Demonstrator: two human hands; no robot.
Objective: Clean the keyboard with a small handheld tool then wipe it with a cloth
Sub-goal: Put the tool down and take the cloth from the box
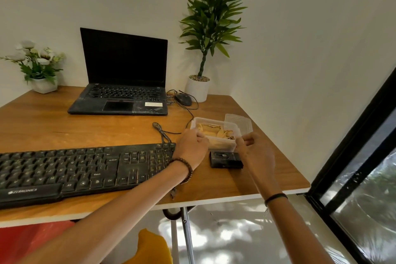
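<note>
A dusty black keyboard (81, 171) lies along the near left of the wooden desk (64, 126). To its right stands a clear plastic box (222, 144) with a yellow cloth (211, 130) inside. My left hand (190, 150) rests against the box's left side, fingers curled at its rim. On the box's right corner my right hand (252, 150) pinches the rim. Just in front of the box, between my hands, lies a small black case (226, 159) with a small tool in it.
The box's clear lid (241, 122) lies behind it. Farther back an open black laptop (122, 85) stands beside a wired mouse (183, 99) and a tall potted plant (198, 88). A flower pot (44, 84) stands far left. The desk's right edge runs close to a window frame (353, 135).
</note>
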